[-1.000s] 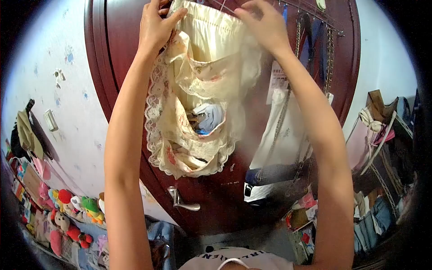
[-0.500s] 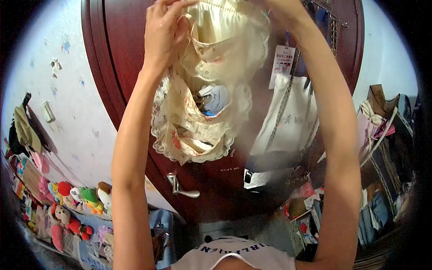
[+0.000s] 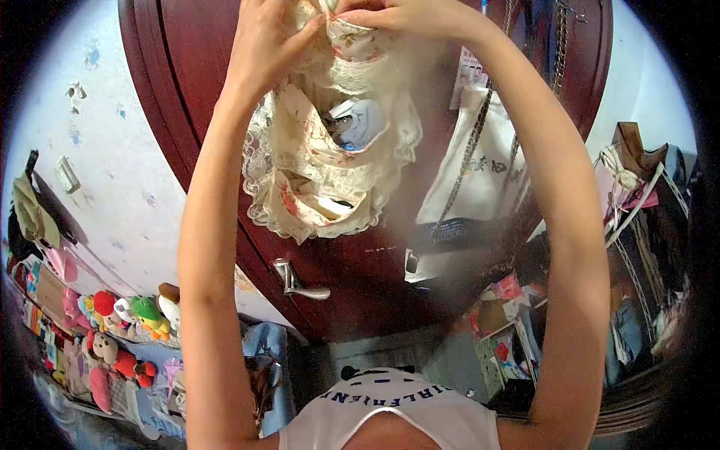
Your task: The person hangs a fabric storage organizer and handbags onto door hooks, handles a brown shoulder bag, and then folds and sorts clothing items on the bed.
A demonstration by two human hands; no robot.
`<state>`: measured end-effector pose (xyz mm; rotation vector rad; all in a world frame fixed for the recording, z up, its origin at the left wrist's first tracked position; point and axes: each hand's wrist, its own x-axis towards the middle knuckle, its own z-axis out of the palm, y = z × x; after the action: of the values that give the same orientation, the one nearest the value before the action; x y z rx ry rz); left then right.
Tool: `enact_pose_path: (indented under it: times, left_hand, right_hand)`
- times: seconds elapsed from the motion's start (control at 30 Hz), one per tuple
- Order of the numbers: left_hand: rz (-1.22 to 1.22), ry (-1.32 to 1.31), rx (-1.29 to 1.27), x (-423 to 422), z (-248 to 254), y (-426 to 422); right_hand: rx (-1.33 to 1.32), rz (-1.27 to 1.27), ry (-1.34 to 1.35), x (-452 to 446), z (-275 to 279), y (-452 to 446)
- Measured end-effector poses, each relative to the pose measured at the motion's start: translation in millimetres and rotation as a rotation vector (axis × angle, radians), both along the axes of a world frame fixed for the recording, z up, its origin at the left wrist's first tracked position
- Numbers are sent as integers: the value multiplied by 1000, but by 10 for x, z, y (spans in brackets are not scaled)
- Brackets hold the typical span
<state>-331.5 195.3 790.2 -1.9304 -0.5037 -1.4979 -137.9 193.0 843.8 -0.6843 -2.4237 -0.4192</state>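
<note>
The right hand (image 3: 409, 16) has thumb and fingertips pressed together, pinching the gathered top of the organizer (image 3: 330, 169). The left hand (image 3: 270, 34) is just beside it, thumb stretched along the cloth toward that same spot; its fingers run up to the picture's top edge, so I cannot tell how firmly they close.

The organizer hangs below both hands, cream with lace trim and a floral print, in front of a dark red door (image 3: 360, 289). Directly under the right hand's fingertips is the upper pocket (image 3: 360, 45), partly bunched. Farther below, the middle pocket (image 3: 319, 135) gapes around a pale blue cloth (image 3: 364, 124); beneath that, the lower pocket (image 3: 311, 214) also sags open, its contents too dark to name. The organizer's right edge is blurred.

Well below the hands, a metal handle (image 3: 300, 285) juts from the door. To the right of the organizer and below the right hand hang a paper tag (image 3: 471, 75), a white bag (image 3: 469, 150) and a chain (image 3: 461, 180) crossing the bag. Left of the left hand is a pale wall (image 3: 112, 157) with a switch (image 3: 67, 174); far below it, plush toys (image 3: 124, 311) sit in a row.
</note>
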Motion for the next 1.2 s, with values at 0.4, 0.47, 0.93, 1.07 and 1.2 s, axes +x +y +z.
enact_pose_path:
  times: [0.4,0.47,0.93,1.07,1.2]
  left_hand:
    - [143,335,-177,-283,-854,-151]
    - [220,355,-240,-336,-945,-73]
    - [143,-154,4,-181,-1162,50]
    - [72,-271,-252,-142,-1484,121]
    - [103,-429,-225,73,-1608,-25]
  right_hand:
    - [302,40,-119,13,-888,-200]
    - [243,-84,-234,26,-1137,-136]
    - [361,84,39,44,-1468,53]
    - [395,-75,321,-27,-1848,-111]
    - [352,-111,431,-107,-2079,-254]
